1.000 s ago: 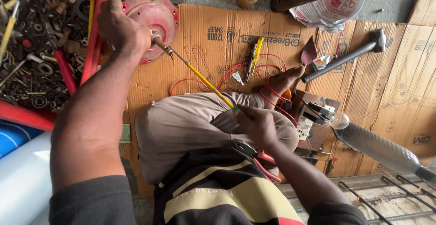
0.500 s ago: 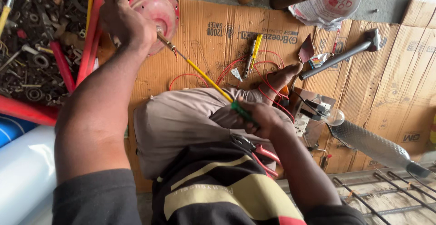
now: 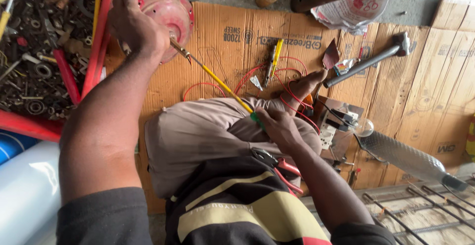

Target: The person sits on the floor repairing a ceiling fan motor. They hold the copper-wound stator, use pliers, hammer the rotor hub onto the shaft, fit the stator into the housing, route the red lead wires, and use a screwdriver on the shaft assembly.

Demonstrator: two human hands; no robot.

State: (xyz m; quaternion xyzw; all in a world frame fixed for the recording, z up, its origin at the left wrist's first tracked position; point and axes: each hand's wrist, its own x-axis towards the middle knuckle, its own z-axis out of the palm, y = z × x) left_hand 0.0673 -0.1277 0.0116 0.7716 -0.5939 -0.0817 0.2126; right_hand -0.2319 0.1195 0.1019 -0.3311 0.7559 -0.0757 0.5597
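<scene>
Staying on red motor housing (image 3: 168,15), left hand (image 3: 138,27); right hand (image 3: 279,126) lower on yellow screwdriver (image 3: 217,79)

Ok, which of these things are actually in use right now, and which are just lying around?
In use:
left hand gripping the round red metal housing
right hand holding the long yellow-shafted screwdriver against that housing

Lying about:
steel hammer
loose red wires
small yellow-handled tool
clear light bulb
heap of dark metal scrap parts

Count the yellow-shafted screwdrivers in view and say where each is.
2. One screwdriver runs between the hands: right hand on its green handle, tip at the red motor housing steadied by the left hand. The other lies on the cardboard. More may hide in the clutter.
</scene>
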